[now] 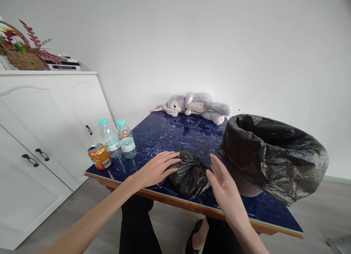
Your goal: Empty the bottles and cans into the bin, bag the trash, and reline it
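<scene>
A black plastic garbage bag (190, 179), gathered into a knot at its top, lies near the front edge of the blue marbled table (170, 131). My left hand (157, 168) is at the bag's left side, fingers stretched out and their tips at the plastic. On the other side, my right hand (223, 180) is held upright with its fingers straight and its palm toward the bag; whether it touches the bag I cannot tell. Neither hand grips anything. Just right of my right hand stands a trash bin lined with a black bag (274, 155), the liner folded over its rim.
At the table's left edge stand an orange drink can (100, 157) and two clear plastic bottles (110, 138) with teal caps. A grey plush rabbit (196, 105) lies along the back against the wall. Further left is a white cabinet (41, 118) with a flower basket (26, 60) on top.
</scene>
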A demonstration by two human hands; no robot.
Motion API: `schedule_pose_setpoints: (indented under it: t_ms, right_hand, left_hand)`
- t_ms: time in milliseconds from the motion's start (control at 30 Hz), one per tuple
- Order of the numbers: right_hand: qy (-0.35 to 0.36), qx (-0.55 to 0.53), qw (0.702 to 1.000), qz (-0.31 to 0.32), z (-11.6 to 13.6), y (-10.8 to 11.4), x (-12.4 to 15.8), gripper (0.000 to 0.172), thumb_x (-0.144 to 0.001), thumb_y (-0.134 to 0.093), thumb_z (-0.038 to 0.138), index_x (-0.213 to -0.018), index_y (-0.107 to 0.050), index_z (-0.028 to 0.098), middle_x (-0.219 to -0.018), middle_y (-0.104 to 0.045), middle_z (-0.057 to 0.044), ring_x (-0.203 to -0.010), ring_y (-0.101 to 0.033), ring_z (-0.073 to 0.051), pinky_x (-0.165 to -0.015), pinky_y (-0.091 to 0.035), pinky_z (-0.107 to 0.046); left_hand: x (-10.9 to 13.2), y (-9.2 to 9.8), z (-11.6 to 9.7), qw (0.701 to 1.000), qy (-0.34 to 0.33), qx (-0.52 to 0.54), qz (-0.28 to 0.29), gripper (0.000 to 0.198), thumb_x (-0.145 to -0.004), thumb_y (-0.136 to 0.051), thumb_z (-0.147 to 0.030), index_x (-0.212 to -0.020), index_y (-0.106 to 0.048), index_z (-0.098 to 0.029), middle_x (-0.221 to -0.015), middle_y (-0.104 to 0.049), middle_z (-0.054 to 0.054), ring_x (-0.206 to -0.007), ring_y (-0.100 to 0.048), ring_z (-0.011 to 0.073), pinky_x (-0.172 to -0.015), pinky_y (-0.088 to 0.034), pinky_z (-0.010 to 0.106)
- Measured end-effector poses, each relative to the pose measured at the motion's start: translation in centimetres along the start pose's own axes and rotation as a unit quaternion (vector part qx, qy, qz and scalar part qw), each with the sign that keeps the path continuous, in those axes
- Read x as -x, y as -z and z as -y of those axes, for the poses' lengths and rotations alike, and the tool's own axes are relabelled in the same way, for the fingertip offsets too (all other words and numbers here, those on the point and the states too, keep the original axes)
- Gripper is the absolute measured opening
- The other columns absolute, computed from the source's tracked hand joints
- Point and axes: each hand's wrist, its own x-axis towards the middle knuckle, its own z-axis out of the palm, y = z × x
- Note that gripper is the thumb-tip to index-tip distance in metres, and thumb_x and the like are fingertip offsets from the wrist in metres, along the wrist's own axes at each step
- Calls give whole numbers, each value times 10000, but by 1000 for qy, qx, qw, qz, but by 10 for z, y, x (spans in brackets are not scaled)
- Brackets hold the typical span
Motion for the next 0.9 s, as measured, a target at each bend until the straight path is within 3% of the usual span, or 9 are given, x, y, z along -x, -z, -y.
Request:
schedule_pose_setpoints:
  t_ms: [100, 167, 300, 400, 500, 567, 733, 833, 900]
  right_hand:
    - [152, 155, 975, 42, 14, -18, 11, 550, -1077, -452, 497, -1582, -499, 283, -1701, -395, -52, -1593, -322, -297, -1302, -306, -523]
    - [198, 230, 949, 85, 9, -36, 5, 563, -1102, -386, 488, -1605, -472, 252, -1702, -391, -70, -1604, -297, -300, -1302, -302, -545]
    - [154, 392, 901, 102, -31, -53, -32, 584, -1112, -361, 436, -1613, -463, 154, -1677, -411, -154, -1601, -285, -358, -1297, -214, -646]
    - [147, 487, 849, 145, -63, -42, -54, 527, -1084, -414, 271, -1594, -500, 171, -1687, -381, -182, -1607, -249, -380, -1278, -205, -681]
    - [180, 525, 808, 200, -75, -28, -61, 645, -1001, -493, 125, -1640, -423, 179, -1736, -261, -165, -1630, -148, -347, -1306, -175, -625]
    - [166, 523, 809, 210, -71, -23, -60, 647, -1034, -483, 184, -1666, -353, 139, -1746, -221, -163, -1634, -132, -325, -1322, -166, -581]
    - [178, 425, 868, 186, -41, -14, -30, 654, -1120, -327, 525, -1671, -348, 172, -1749, -252, -110, -1637, -164, -298, -1320, -217, -572]
    - [271, 374, 861, 212, -36, -9, -6, 687, -1058, -532, 505, -1670, -353, 248, -1707, -381, -70, -1619, -254, -289, -1320, -262, -551]
    - [290, 359, 863, 207, -39, -8, 4, 580, -1049, -566, 418, -1600, -484, 257, -1621, -520, -74, -1579, -353, -306, -1307, -284, -570]
  left_hand:
    - [-11, -11, -6, 1000, -13, 10, 21, 468, -1133, -385, -452, -1562, -509, -312, -1669, -464, 23, -1578, -374, 240, -1321, -280, 490]
    - [-22, -23, -9, 999, -32, 7, 33, 503, -1131, -391, -433, -1615, -439, -305, -1674, -454, 32, -1594, -341, 247, -1340, -225, 503]
    - [-43, -46, -5, 998, -45, -2, 51, 590, -1121, -397, -399, -1692, -279, -312, -1713, -378, 39, -1609, -303, 261, -1353, -158, 512]
    - [-49, -58, 5, 997, -28, -9, 72, 603, -1116, -394, -490, -1681, -320, -293, -1723, -355, 49, -1613, -289, 275, -1350, -140, 512]
    - [-43, -63, 16, 997, -18, -8, 74, 592, -1116, -357, -549, -1659, -372, -314, -1723, -351, 28, -1616, -280, 269, -1349, -134, 498]
    - [-35, -62, 23, 998, -17, -2, 68, 575, -1120, -349, -549, -1661, -357, -355, -1730, -331, -1, -1621, -261, 260, -1349, -143, 484]
    - [-8, -47, 27, 998, 16, 13, 64, 593, -1111, -405, -548, -1671, -316, -374, -1742, -302, 7, -1627, -241, 246, -1336, -210, 460]
    - [6, -39, 19, 996, 43, 16, 72, 588, -1115, -399, -535, -1670, -317, -358, -1755, -271, 26, -1634, -216, 253, -1337, -206, 502]
    - [11, -34, 12, 997, 46, 15, 66, 595, -1112, -412, -532, -1670, -319, -347, -1763, -250, 34, -1639, -195, 265, -1338, -195, 530]
